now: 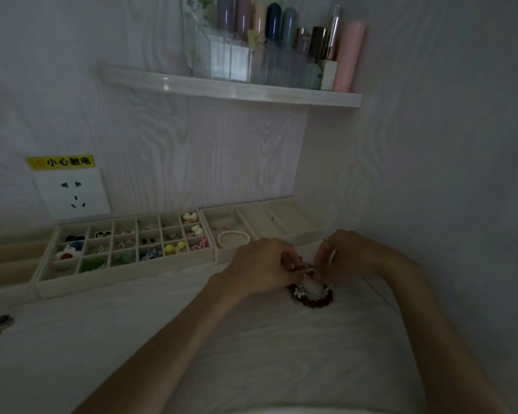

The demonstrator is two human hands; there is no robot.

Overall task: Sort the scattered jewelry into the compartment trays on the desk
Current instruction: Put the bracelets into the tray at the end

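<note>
- Left hand [259, 265], fingers curled, pinches the dark red bead bracelet [311, 297] on the desk [132, 339].
- Right hand [346, 253] pinches the same tangle from the opposite side.
- Beyond the hands, two compartment trays [126, 274] hold small pieces; a pearl bracelet [233, 238] lies in the nearer one.
</note>
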